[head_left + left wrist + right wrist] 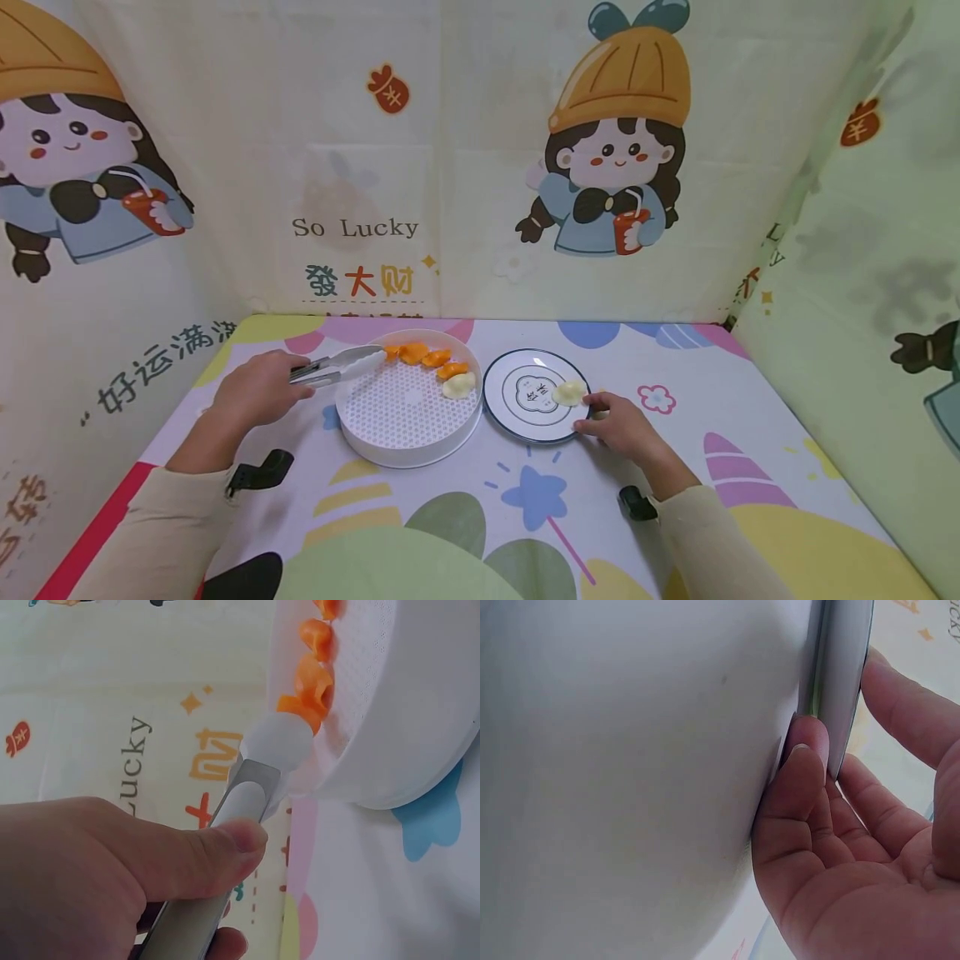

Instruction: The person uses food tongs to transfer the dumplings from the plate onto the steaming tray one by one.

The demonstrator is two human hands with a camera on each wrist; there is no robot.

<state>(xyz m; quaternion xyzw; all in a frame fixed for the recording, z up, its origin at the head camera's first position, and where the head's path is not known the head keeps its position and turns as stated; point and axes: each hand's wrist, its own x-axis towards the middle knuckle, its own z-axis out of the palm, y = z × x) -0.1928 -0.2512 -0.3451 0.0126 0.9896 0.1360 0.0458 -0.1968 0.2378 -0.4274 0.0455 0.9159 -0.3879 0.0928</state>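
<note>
My left hand grips metal tongs with white tips, thumb laid along one arm in the left wrist view. The tips reach over the rim of a round white steamer tray with a perforated base. Several orange dumpling-like pieces and one pale yellow piece lie inside it. The tips overlap the endmost orange piece; whether they pinch it I cannot tell. My right hand pinches the right rim of a white plate with a dark edge. A pale yellow piece lies on that plate.
Tray and plate stand close side by side on a table with a colourful printed cover. A printed cloth rises behind the table, with more cloth at both sides. A black object shows at the front left edge.
</note>
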